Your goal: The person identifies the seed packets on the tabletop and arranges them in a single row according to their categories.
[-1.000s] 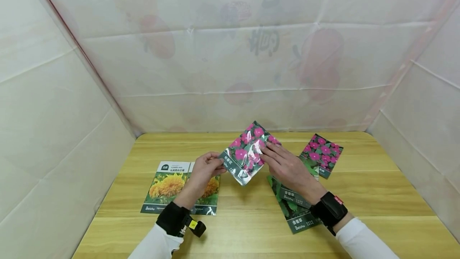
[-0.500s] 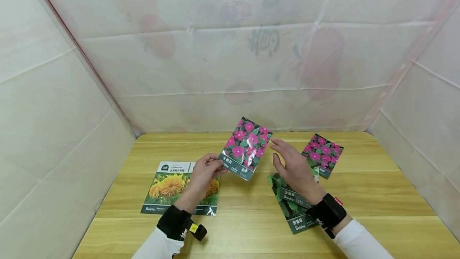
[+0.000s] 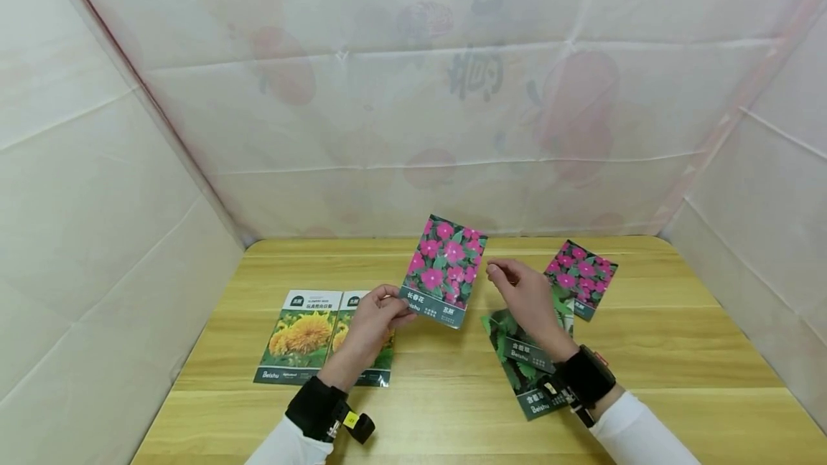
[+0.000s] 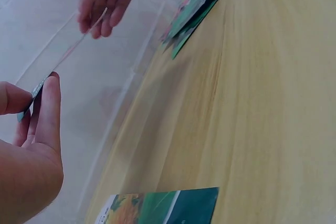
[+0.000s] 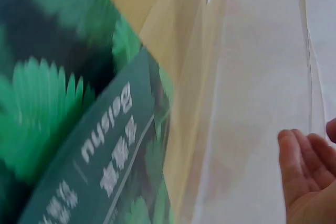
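Note:
My left hand (image 3: 371, 325) pinches the lower left corner of a seed packet (image 3: 447, 264) with pink flowers, held up tilted above the table. In the left wrist view the packet shows nearly edge-on, between the left thumb and fingers. Close to the packet's right edge is my right hand (image 3: 526, 303), its fingers loosely bent with nothing gripped; a small gap shows in the head view. Beneath the right hand lie overlapping green-leaf seed packets (image 3: 536, 400), partly hidden by it. Another pink-flower packet (image 3: 584, 275) lies behind them. Left of and under the left arm are yellow-flower packets (image 3: 300, 339).
The wooden table (image 3: 439, 407) is enclosed by pale cloth walls (image 3: 362, 120) at the back and both sides. Each wrist wears a black band with a camera.
My right hand has come off the pink-flower packet's face and moved to its right side, fingers bending. Held in the left hand, the packet has turned more upright.

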Tool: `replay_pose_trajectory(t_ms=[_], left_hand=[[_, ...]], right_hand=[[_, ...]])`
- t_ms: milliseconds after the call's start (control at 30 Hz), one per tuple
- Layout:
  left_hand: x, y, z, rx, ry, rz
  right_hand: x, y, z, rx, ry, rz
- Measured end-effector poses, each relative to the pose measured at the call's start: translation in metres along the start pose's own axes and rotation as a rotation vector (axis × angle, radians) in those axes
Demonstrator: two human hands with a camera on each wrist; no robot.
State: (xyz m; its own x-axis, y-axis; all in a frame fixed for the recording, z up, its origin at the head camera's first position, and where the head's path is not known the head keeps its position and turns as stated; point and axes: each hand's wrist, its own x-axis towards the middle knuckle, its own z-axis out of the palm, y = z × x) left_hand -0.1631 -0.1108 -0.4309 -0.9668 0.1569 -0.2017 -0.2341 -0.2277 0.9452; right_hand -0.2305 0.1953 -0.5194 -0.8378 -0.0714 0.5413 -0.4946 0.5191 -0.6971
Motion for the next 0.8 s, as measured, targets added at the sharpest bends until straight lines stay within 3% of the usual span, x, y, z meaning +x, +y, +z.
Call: replay_pose_trajectory(t_ms=[100, 133, 233, 300, 400, 533, 800], left_hand=[[-0.002, -0.002, 0.000, -0.007, -0.030, -0.004], [-0.003, -0.003, 0.000, -0.009, -0.041, -0.004], [-0.006, -0.006, 0.001, -0.019, -0.079, -0.005], [-0.008, -0.008, 0.001, -0.034, -0.104, -0.009], [-0.009, -0.009, 0.002, -0.050, -0.132, -0.007], [-0.010, -0.009, 0.002, -0.039, -0.148, -0.001], [-0.011, -0.009, -0.001, 0.034, -0.193, -0.020]], right_hand=[[0.001, -0.019, -0.005, 0.162, -0.108, 0.205], [0.000, -0.013, -0.003, 0.216, -0.121, 0.233], [0.008, -0.057, -0.017, 0.368, -0.159, 0.361], [0.013, -0.080, -0.026, 0.422, -0.170, 0.456], [0.017, -0.095, -0.032, 0.470, -0.166, 0.563], [0.020, -0.100, -0.033, 0.519, -0.159, 0.617], [0.020, -0.097, -0.031, 0.515, -0.152, 0.637]])
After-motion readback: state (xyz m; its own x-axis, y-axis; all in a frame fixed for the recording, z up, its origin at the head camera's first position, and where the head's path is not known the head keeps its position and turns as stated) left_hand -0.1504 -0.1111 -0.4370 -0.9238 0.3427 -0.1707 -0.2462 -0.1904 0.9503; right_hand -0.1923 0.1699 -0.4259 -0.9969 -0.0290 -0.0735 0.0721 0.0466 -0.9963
